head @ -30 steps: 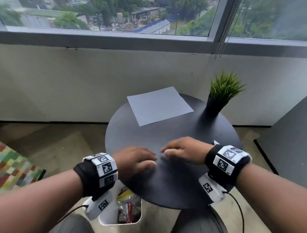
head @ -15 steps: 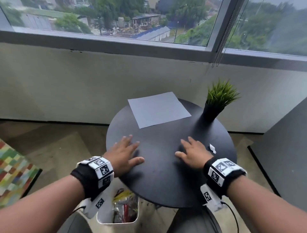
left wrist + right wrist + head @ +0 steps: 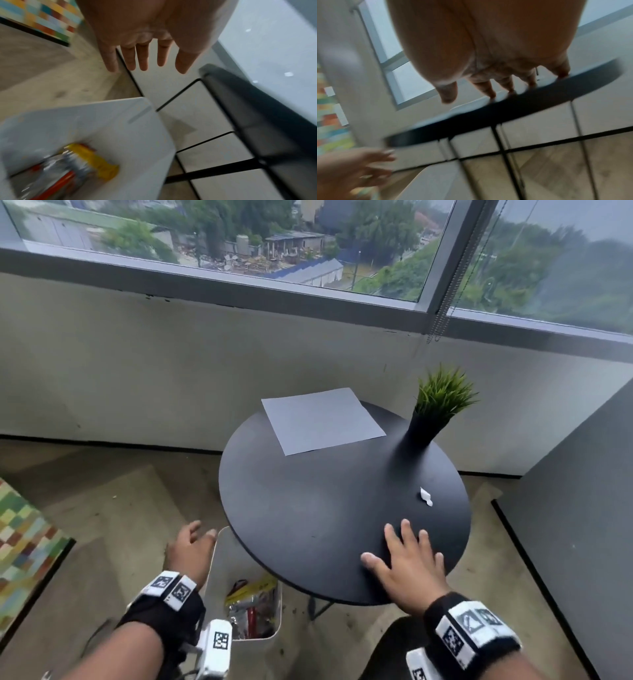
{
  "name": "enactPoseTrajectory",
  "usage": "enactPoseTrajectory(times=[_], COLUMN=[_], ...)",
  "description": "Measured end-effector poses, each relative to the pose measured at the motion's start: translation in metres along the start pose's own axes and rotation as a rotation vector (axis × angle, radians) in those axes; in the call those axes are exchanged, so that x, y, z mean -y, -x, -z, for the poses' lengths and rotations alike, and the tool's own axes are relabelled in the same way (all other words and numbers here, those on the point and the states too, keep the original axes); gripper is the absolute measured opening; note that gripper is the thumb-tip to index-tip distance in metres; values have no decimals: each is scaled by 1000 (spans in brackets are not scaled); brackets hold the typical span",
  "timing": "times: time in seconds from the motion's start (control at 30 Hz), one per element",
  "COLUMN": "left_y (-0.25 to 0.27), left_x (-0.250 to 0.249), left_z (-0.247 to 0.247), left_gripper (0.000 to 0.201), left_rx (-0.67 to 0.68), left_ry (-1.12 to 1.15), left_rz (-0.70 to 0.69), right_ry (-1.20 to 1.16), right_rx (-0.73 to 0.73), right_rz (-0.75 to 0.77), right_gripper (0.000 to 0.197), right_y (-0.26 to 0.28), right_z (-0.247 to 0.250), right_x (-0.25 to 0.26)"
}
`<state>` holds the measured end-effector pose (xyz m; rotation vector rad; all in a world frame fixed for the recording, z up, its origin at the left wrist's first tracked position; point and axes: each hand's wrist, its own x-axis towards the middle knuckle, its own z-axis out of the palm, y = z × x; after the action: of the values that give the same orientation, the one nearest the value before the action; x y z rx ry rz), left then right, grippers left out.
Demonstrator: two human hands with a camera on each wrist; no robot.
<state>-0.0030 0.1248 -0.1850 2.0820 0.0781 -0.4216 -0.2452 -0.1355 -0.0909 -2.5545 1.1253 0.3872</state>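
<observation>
Right hand (image 3: 409, 568) flat on table (image 3: 308, 508), fingers spread. Left hand (image 3: 188, 553) empty, fingers straight, over bin (image 3: 214, 577). The bin's contents are blurred and partly hidden by the table edge.

The round tabletop (image 3: 308, 508) is smooth matt black on thin metal legs (image 3: 214, 170), the sheet (image 3: 322, 419) matt paper, the bin (image 3: 224, 559) smooth white plastic holding shiny foil wrappers (image 3: 250, 606).

A grey sheet of paper (image 3: 322, 421) lies flat beside a grassy plant (image 3: 442, 398) in its black pot; a white scrap (image 3: 425, 496) (tiny thing) sits apart. A patchwork rug (image 3: 24, 542) covers the floor (image 3: 120, 491).
</observation>
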Motion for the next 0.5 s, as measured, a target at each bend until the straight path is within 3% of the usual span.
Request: enactPoseTrajectory(times=[0.07,0.13,0.2,0.27,0.3,0.33,0.4,0.43,0.5], left_y=[5,13,19,23,21,23,15,17,22], left_x=[26,48,68,85,96,106,121,120,107], left_z=[-10,-23,-35,-43,-46,-48,-49,-49,-49], left_gripper=[61,86,87,61,54,57,66,64,44], left_rx=[56,199,299,350,371,412,485,493,511], left_ry=[-132,-234,-267,-338,-388,-464,-565,-564,-515], left_rz=[171,315,338,300,267,244,148,142,155], right_ry=[59,119,2,-239,-297,-291,-128,-70,80], right_rx=[-71,-143,-130,-85,-169,-248,-190,-137,-114], right_rz=[181,388,578,474,338,166,-83,-107,37], right_gripper=[83,81,82,81,79,77,77,77,80], right_y=[26,52,57,43,34,22,13,15,27], right_z=[-31,-44,-41,-26,-16,-12,-9,-16,-48], right_x=[37,65,68,46,30,12,4,15,55])
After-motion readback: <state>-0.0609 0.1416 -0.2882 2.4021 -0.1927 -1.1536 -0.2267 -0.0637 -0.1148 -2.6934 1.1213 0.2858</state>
